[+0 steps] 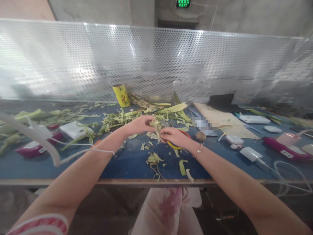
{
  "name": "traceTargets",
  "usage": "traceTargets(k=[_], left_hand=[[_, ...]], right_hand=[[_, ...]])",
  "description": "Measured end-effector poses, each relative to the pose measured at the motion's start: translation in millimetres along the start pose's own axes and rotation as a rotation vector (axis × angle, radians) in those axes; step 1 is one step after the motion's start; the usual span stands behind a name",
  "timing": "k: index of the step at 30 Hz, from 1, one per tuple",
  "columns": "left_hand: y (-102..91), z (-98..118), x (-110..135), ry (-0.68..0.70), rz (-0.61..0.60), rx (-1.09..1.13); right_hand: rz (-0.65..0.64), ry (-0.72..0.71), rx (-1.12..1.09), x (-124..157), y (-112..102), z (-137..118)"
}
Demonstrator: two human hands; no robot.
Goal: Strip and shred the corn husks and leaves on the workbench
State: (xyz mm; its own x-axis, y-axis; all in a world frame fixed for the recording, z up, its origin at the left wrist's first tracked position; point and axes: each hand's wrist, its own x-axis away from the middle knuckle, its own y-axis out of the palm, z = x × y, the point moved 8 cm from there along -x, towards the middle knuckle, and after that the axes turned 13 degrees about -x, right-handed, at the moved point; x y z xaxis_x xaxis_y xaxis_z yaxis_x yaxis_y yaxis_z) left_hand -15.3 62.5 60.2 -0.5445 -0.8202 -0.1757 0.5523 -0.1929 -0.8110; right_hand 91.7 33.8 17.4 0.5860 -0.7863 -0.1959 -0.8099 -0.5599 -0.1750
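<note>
Both my hands meet over the middle of a blue table top [129,163]. My left hand [140,125] is closed in a pinch on a small clump of pale green leaf scraps [154,124]. My right hand [172,135] is closed too, its fingers on the same scraps, and it seems to grip the orange-handled scissors [182,140] lying under it. A bracelet sits on my right wrist. More husk strips and green leaves [168,109] are heaped just behind the hands. Loose trimmings [154,160] lie in front of them.
A yellow roll [121,95] stands at the back by a perforated metal screen [156,62]. White and magenta devices [73,130] with cables lie left and right. Cardboard [220,119] lies at the right. A pink-and-white bag [168,209] hangs below the table's front edge.
</note>
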Motion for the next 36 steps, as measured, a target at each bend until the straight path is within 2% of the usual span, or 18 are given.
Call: traceTargets(k=[4,11,18,27,32,36], left_hand=[[1.5,2.9,1.1,0.017,-0.03,0.013],[5.8,10.0,3.2,0.088,-0.079,0.026],[10.9,18.6,4.8,0.167,-0.155,0.156],[9.6,13.6,1.5,0.188,-0.125,0.143],[7.0,13.1,1.3,0.141,-0.083,0.272],[5.1,9.2,2.2,0.01,-0.032,0.393]], right_hand=[[0.0,0.046,-0.06,-0.4,0.1,5.9],[-0.005,0.022,-0.018,-0.5,-0.7,8.9],[-0.062,-0.001,-0.054,1.5,6.0,4.0],[0.029,0.009,-0.101,-3.1,-3.2,6.9],[0.085,0.006,-0.111,-3.3,-8.3,4.7],[0.144,-0.018,-0.107,-2.8,-16.2,3.3]])
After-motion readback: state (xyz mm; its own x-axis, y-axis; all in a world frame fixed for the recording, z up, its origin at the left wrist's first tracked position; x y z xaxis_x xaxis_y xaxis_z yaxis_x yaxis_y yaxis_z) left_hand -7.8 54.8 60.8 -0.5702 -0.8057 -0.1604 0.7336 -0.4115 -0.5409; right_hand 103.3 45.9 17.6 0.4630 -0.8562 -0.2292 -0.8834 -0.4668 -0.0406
